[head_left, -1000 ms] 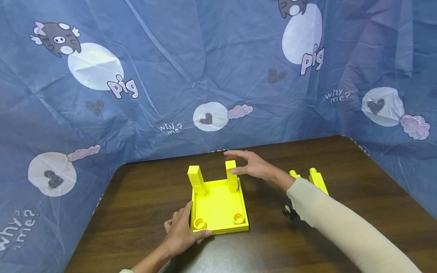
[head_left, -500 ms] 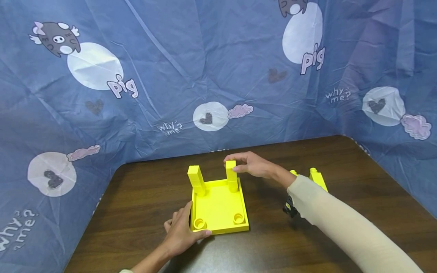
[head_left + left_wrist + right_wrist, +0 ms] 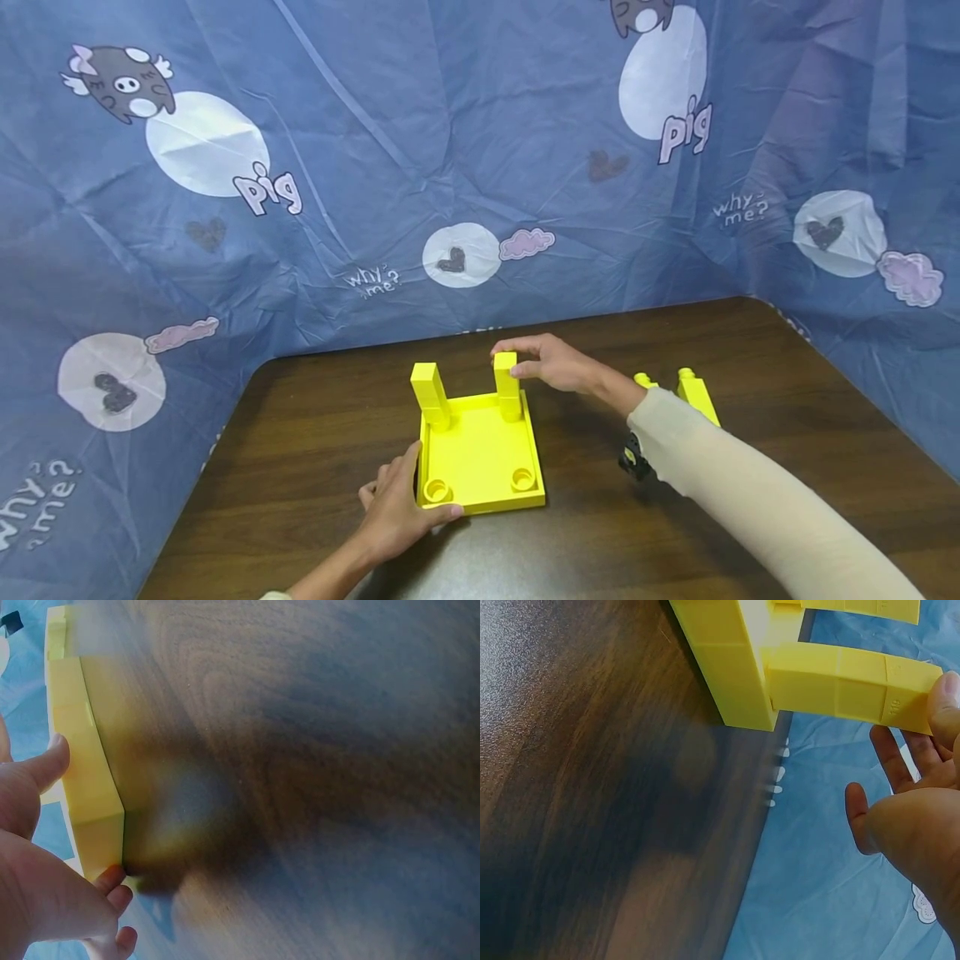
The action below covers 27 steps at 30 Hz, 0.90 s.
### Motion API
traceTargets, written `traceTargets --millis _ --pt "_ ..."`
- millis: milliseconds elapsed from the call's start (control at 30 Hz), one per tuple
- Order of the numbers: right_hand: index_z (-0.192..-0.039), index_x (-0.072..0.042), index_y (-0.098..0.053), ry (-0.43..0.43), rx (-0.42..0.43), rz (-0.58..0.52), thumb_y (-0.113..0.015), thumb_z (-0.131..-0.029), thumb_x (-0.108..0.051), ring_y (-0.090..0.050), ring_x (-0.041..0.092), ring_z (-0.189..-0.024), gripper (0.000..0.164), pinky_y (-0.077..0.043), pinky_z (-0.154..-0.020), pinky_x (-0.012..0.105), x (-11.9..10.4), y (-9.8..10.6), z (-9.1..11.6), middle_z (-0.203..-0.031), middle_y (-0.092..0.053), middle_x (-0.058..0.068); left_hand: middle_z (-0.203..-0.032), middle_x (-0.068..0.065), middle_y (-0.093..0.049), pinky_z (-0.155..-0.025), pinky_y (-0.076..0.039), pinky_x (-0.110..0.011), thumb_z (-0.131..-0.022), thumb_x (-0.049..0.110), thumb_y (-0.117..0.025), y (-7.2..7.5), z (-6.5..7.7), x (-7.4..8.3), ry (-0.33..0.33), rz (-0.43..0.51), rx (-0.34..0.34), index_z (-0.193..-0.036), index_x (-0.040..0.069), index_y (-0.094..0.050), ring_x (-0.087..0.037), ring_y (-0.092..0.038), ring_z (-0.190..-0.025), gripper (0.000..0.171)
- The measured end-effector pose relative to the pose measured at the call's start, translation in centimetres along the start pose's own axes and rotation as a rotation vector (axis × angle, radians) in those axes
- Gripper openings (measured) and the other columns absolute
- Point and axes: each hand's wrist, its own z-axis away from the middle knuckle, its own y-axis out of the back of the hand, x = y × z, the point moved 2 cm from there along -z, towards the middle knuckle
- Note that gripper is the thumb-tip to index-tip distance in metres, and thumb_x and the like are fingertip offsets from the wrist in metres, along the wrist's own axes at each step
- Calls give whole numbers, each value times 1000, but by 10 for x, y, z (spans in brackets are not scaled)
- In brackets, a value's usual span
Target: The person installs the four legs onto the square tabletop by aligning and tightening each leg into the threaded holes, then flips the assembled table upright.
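Note:
A yellow toy tabletop [image 3: 480, 458] lies upside down, its raised rim facing up. My left hand [image 3: 396, 510] grips its near left corner, thumb on the front edge and fingers along the left side, as the left wrist view shows on the yellow side wall [image 3: 86, 750]. Two square yellow legs stand in the far corners: a left leg [image 3: 430, 393] and a right leg [image 3: 507, 390]. My right hand [image 3: 555, 363] pinches the top of the right leg between thumb and fingers. Round sockets, one on the left [image 3: 437, 491] and one on the right [image 3: 522, 479], show at the near corners.
Two more yellow legs lie on the brown wooden table [image 3: 315, 467] to the right: one leg [image 3: 699, 398] shows well, the other leg [image 3: 643, 380] is mostly behind my right sleeve [image 3: 735, 475]. A blue printed cloth [image 3: 337, 167] hangs behind the table.
My right hand's fingers have closed from a wide spread onto the top of the right leg. The left hand and the tabletop have stayed in place.

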Motion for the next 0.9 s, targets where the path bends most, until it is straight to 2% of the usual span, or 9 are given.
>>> traceTargets --millis 133,333,500,600,733,900 --pt "-133 -9 -57 8 5 -1 -63 -92 -9 -44 29 -130 42 -37 -103 49 1 1 0 -131 -60 6 -133 -15 -51 -85 -19 -52 -61 57 -84 0 0 0 1 -6 4 -147 5 -33 -27 -43 -108 113" --pt "-139 -13 -51 39 38 25 -72 -86 -20 -42 28 -131 57 -23 -107 60 1 8 7 -138 -54 9 -135 -16 -50 -84 -21 -52 -61 56 -84 1 1 0 -11 -11 6 -147 5 -33 -26 -43 -109 112" --pt "-138 -11 -51 55 67 46 -74 -83 -16 -50 28 -122 60 -31 -103 58 -1 19 19 -130 -59 11 -136 -15 -50 -83 -20 -51 -61 57 -84 1 1 0 -3 -11 4 -147 6 -33 -26 -43 -109 113" --pt "-137 -9 -51 58 83 85 -74 -84 -15 -50 31 -121 58 -33 -101 57 -3 25 30 -128 -59 11 -135 -14 -50 -84 -20 -50 -60 57 -84 1 1 0 1 -8 4 -148 7 -33 -26 -42 -109 113" --pt "-135 -10 -53 59 118 169 -74 -84 -14 -47 32 -122 55 -33 -102 55 -3 33 46 -127 -58 8 -132 -14 -51 -84 -20 -51 -61 56 -85 0 1 0 -10 -8 11 -147 6 -33 -26 -43 -108 113" --pt "-131 -14 -57 77 156 319 -77 -81 -14 -47 26 -116 54 -36 -97 54 6 40 66 -123 -60 6 -132 -15 -51 -84 -20 -51 -61 56 -85 0 1 0 -10 -12 11 -147 5 -33 -26 -43 -107 113"
